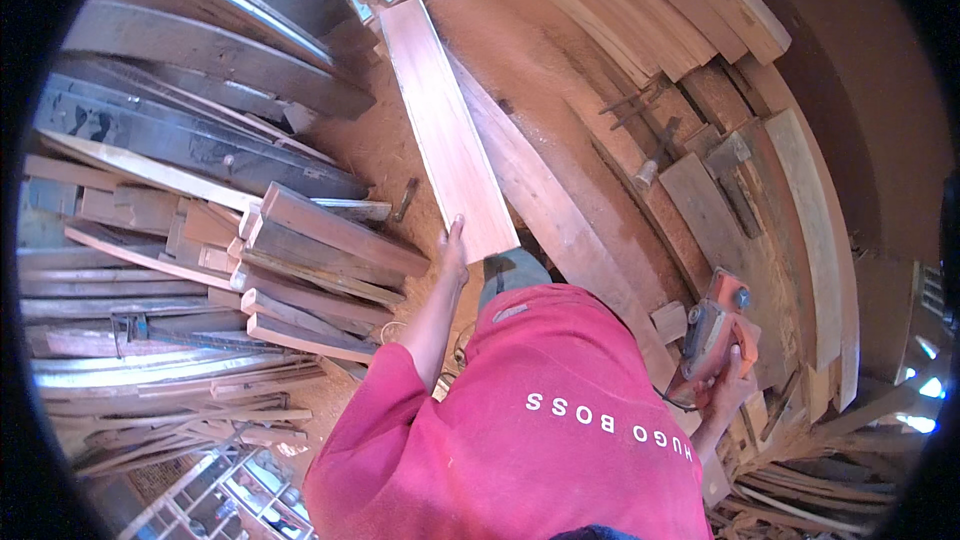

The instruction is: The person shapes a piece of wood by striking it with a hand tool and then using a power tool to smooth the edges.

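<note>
A long, pale reddish board [450,130] slants away from my waist toward the far left. My left hand [455,248] grips its near left edge, with the thumb on the upper face and the fingers hidden below. Off to the right, my right hand [733,380] is wrapped round the handle of an orange and grey electric planer [715,328]. A blue knob tops its far end, and its cord drops near my wrist. Beneath the pale board, a longer plank [560,210] runs diagonally toward my right side.
Stacked planks [320,225] crowd the left, their ends pointing at me. Thick timbers [810,240] curve along the right. A hammer [658,152] lies on the dusty wood at right. A small dark tool [406,200] rests on sawdust, and a metal grille [225,495] stands lower left.
</note>
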